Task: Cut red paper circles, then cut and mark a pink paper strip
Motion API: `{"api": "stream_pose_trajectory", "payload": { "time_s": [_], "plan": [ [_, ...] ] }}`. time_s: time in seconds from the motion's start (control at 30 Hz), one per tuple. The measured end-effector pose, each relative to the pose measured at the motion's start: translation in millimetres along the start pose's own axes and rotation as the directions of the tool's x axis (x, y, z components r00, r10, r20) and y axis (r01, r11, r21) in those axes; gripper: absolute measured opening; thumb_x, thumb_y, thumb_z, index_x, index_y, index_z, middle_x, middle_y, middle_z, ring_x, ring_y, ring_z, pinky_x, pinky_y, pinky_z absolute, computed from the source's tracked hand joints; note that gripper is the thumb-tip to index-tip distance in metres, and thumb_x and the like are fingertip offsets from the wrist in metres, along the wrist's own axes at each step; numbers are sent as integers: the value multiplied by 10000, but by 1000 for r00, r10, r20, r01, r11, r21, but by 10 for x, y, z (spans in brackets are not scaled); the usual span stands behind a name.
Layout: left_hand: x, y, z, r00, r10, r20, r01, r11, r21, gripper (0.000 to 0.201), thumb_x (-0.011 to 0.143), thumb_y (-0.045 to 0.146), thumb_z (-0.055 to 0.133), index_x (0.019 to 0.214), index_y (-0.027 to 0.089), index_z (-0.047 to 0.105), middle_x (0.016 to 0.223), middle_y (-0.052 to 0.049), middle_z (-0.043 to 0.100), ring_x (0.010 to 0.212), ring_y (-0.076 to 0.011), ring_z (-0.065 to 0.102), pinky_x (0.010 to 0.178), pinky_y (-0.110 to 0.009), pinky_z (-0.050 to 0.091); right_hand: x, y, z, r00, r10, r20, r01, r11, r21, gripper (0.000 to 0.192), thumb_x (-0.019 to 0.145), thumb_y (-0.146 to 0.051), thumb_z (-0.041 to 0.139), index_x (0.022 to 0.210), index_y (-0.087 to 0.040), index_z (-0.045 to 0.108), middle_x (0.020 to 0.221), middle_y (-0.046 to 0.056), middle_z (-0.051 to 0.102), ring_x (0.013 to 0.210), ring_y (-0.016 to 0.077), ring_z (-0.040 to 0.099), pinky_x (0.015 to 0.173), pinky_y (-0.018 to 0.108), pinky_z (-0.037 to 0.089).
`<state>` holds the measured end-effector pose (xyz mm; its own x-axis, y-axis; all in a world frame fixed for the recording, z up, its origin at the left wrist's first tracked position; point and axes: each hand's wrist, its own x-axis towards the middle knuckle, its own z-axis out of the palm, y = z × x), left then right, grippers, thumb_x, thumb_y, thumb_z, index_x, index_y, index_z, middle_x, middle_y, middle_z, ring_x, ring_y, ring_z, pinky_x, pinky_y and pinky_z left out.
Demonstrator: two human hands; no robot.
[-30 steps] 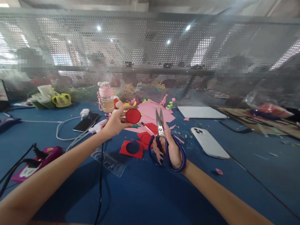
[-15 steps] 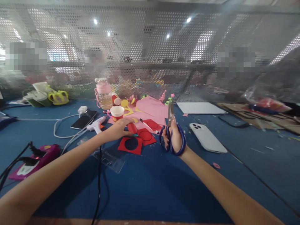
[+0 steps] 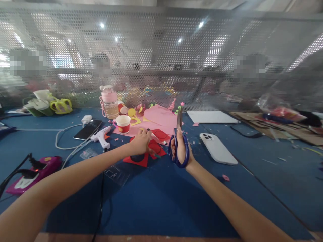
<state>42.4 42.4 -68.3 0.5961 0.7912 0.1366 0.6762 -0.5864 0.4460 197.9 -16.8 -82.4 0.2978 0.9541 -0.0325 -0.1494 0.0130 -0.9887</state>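
Note:
My right hand grips blue-handled scissors, fingers through the loops and blades pointing up and away from me. My left hand is over the red paper pieces, fingers curled downward; what they pinch is hidden. A small teal thing, too blurred to name, shows by the fingertips. Under the hand lies a red square with a round hole. Beside it is a red square with a drawn circle; another red square with a circle lies behind, next to a white marker.
Pink sheets spread behind the red pieces. A paper cup, a pink-lidded bottle, a glue gun and a dark phone stand or lie leftward. A white phone lies right. A power strip trails cables at left.
My left hand has moved right, from the cut red circle toward the red square with a drawn circle. That cut circle is now out of sight. The scissors remain upright in my right hand.

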Motion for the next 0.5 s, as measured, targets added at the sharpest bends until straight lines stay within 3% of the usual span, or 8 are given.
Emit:
{"api": "stream_pose_trajectory", "payload": {
  "time_s": [0.1,0.23,0.3,0.4,0.5],
  "plan": [
    [109,-24,30,998,-63,19,64,996,-59,836,390,139,847,1140,-6,507,1151,-329,540,1044,-470,557,826,-546,462,-21,-33,19,1000,11,4,-11,1000,2,627,608,-839,455,468,-231,399,300,-74,334,227,65,296,221,196,255],
    [158,-71,-16,998,-59,-9,57,982,-178,683,406,180,846,1033,116,584,885,-114,663,856,-344,643,741,-436,511,-18,-30,32,1000,19,3,-19,1000,17,619,613,-827,473,471,-230,399,314,-77,338,237,63,299,231,199,259],
    [157,-80,-78,995,-58,-77,38,970,-238,512,454,173,826,916,170,605,785,-45,650,866,-313,639,778,-415,500,-12,-10,31,1000,-5,-3,5,1000,18,614,609,-830,474,481,-234,400,332,-78,340,243,66,301,234,208,254],
    [132,-86,-225,966,-113,-234,29,942,-334,328,566,155,766,815,192,555,743,-25,619,906,-301,630,809,-421,487,-4,33,13,997,-75,18,75,997,-29,606,613,-836,464,492,-245,404,352,-69,350,258,82,313,248,233,252],
    [69,-87,-387,916,-201,-349,14,882,-471,284,692,236,701,854,209,469,715,-10,608,779,-252,665,696,-380,529,-21,69,-9,984,-164,66,172,977,-128,584,650,-815,464,518,-246,432,374,-56,377,296,98,340,292,250,281]
  ]
}}
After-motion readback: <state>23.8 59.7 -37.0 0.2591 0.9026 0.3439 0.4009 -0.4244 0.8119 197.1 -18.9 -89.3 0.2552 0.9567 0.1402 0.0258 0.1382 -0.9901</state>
